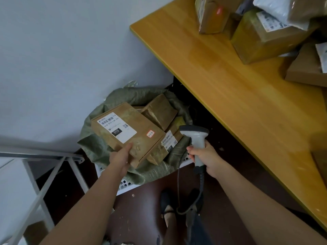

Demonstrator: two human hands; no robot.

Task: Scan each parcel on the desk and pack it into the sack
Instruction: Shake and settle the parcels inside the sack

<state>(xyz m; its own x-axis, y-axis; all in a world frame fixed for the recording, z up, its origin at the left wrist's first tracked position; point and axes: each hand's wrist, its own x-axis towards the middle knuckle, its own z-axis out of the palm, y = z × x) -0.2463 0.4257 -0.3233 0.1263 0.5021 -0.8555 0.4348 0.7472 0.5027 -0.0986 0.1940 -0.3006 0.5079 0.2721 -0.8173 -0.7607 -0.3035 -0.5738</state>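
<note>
A flat brown parcel (129,133) with a white shipping label lies tilted over the open green sack (95,144) beside the desk. My left hand (120,157) grips its near corner, thumb on top. Other boxed parcels (160,112) lie in the sack under and behind it. My right hand (203,157) holds a grey handheld scanner (195,137) by its handle, head pointing away, just right of the sack. More parcels (261,39) are piled on the wooden desk (230,82) at the upper right.
A white perforated crate (123,183) holds the sack on the dark floor. White metal frame bars (44,174) stand at the left by the wall. The scanner's cable (200,188) hangs down past my shoes (166,204).
</note>
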